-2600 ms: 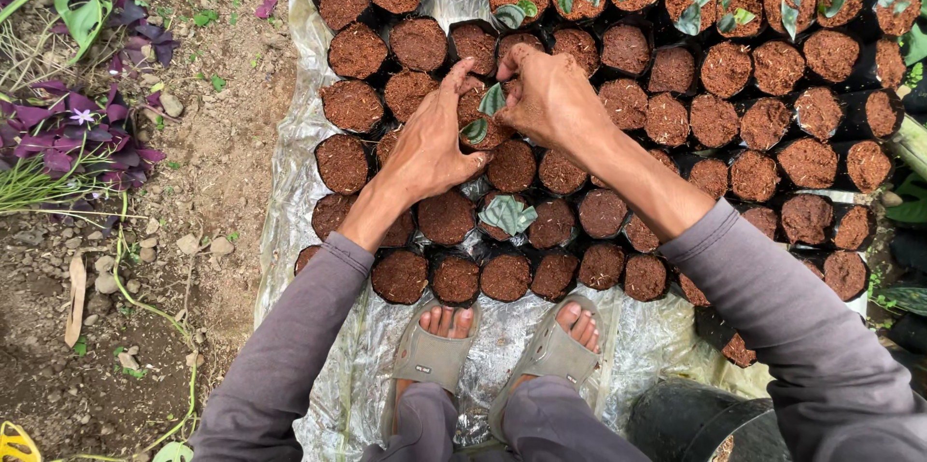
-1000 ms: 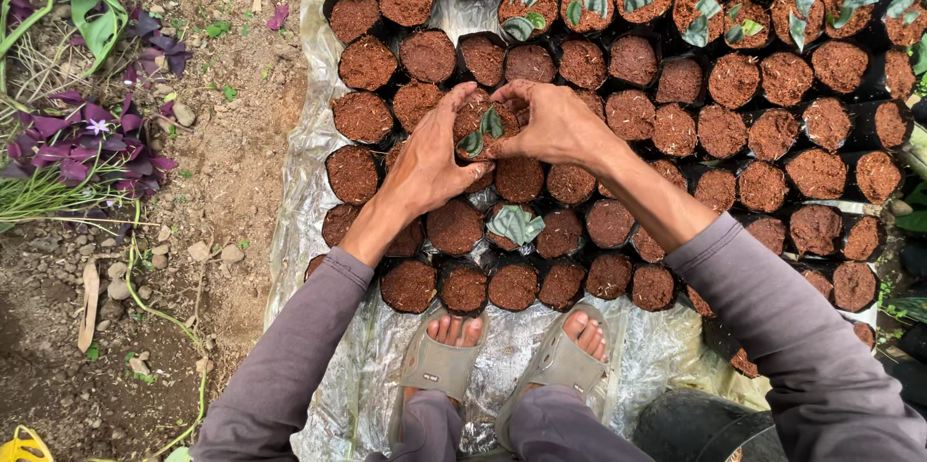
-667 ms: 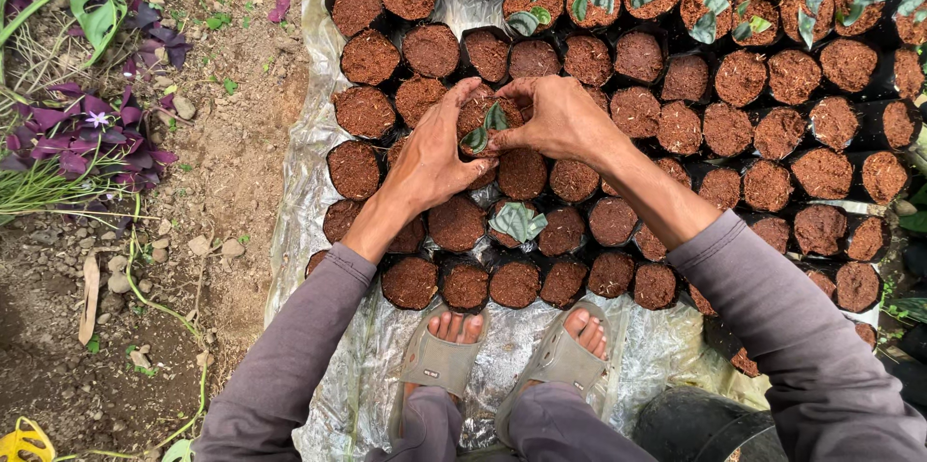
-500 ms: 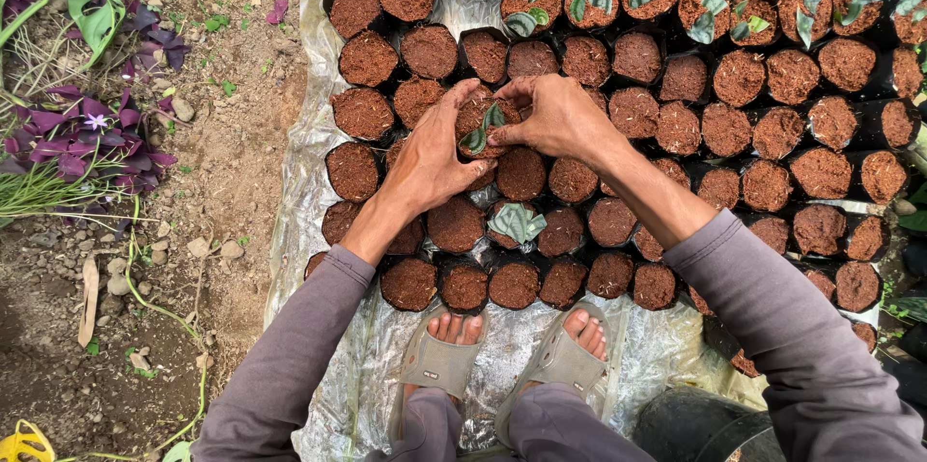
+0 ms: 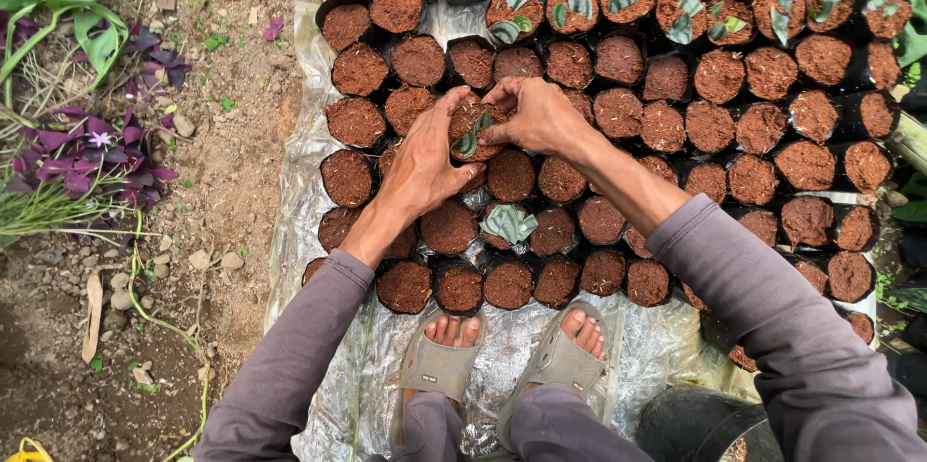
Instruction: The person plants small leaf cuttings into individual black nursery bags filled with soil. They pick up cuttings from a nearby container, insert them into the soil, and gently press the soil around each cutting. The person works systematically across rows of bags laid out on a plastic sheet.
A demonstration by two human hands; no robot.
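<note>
Just beyond the pale leafy bag (image 5: pixel 509 223), both hands have closed in: left hand (image 5: pixel 425 161) and right hand (image 5: pixel 539 114) now cup and press the black soil-filled seedling bag (image 5: pixel 475 128) more tightly than a moment ago, firming its cutting.

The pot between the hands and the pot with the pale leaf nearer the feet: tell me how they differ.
The pot between the hands holds a small, dark green cutting, with the left hand and right hand cupped around it. The pale-leaf pot carries a bigger, grey-green leaf and stands untouched, closer to the sandals. Both are black and filled with reddish-brown fibre.
</note>
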